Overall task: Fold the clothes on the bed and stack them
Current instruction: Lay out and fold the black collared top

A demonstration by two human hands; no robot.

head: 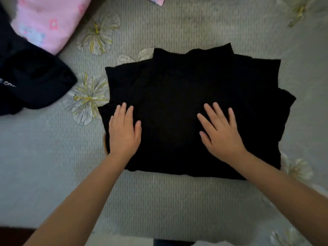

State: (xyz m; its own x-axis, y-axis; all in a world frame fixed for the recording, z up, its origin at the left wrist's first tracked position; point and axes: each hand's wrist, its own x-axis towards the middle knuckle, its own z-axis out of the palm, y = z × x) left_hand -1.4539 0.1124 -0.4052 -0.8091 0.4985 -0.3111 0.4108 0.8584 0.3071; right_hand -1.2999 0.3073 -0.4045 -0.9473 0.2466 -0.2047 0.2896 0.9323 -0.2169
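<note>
Folded black fabric garment (195, 103) lies flat at the centre of the bed (177, 201), layered edges stepped along its far and right sides. My left hand (124, 132) rests palm-down on its near-left part, fingers straight, grip open. My right hand (220, 132) lies flat on its near-right part, fingers spread, grip open, holding nothing. Bedsheet is grey, ribbed, with a pale flower print. Crumpled dark navy garment (33, 82) sits well apart at left, touching a pink patterned pillow (49, 22).
</note>
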